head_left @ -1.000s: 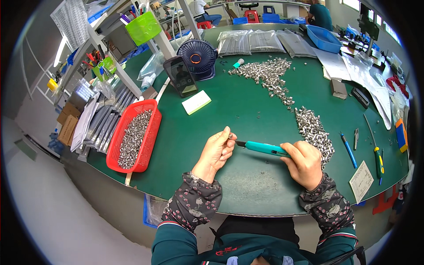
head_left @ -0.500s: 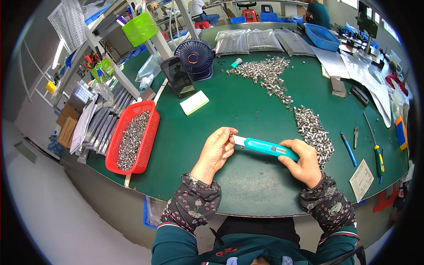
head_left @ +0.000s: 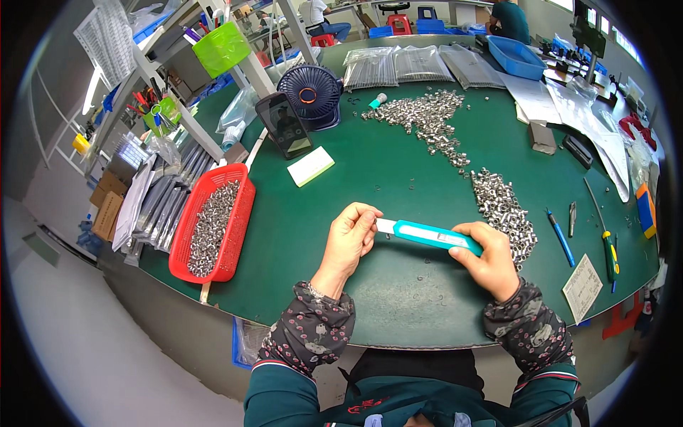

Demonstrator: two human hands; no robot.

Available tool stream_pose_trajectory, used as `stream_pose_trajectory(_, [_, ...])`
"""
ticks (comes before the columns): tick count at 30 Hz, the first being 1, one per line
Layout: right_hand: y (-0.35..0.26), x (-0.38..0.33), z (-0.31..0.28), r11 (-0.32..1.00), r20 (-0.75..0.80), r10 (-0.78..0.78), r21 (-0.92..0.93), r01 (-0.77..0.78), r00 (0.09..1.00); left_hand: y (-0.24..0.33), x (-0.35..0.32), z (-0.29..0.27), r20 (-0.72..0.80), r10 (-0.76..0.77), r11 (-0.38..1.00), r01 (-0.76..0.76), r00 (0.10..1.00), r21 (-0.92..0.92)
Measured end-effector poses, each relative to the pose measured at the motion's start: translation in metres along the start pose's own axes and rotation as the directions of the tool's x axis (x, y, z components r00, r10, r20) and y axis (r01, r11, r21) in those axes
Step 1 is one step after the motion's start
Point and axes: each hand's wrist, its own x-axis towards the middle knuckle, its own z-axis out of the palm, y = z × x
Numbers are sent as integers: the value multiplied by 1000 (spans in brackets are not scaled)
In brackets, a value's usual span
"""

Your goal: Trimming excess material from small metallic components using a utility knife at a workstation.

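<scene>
My right hand [head_left: 489, 257] is wrapped round the end of a teal-handled tool [head_left: 430, 235], which looks like a utility knife with a flat pale blade. It lies nearly level above the green table, blade toward the left. At the blade's tip my left hand [head_left: 350, 238] pinches a small metal ring, mostly hidden by thumb and forefinger. Just beyond my right hand is a heap of short metal sleeves [head_left: 501, 213]. A second, looser heap of metal sleeves [head_left: 427, 117] spreads farther back. To the left stands a red basket [head_left: 247, 231] part filled with similar pieces.
A phone [head_left: 284, 126] leans by a dark blue fan [head_left: 310, 96], near a note pad [head_left: 311, 166]. On the right lie a blue pen [head_left: 560, 238], a screwdriver [head_left: 610, 256] and a paper slip [head_left: 582, 288]. A blue tray [head_left: 517, 58] sits at the back.
The teal-handled tool has rolled slightly in my right hand, so a paler strip of its face shows. Both hands stay in about the same place.
</scene>
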Motion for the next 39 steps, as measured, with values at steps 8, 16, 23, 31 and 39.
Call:
stream_pose_trajectory(8, [-8,1,-2,983,-227,-148,-142,117,963,0,1,-3,-80,-77,982,62,994,-178])
stream_pose_trajectory(16, [-4,-1,0,939,99,243,226,-259,965,-2,2,-4,-51,-14,991,7,999,-135])
stream_pose_trajectory(23, [4,2,2,885,200,268,335,-323,942,0,1,0,-38,51,998,-53,998,-44])
stream_pose_trajectory(31, [0,-1,4,964,80,218,139,-227,973,1,0,-2,-24,53,991,-50,998,128])
stream_pose_trajectory(39, [-9,-1,-2,991,-170,-66,-124,45,983,1,1,1,-152,87,996,-82,985,35])
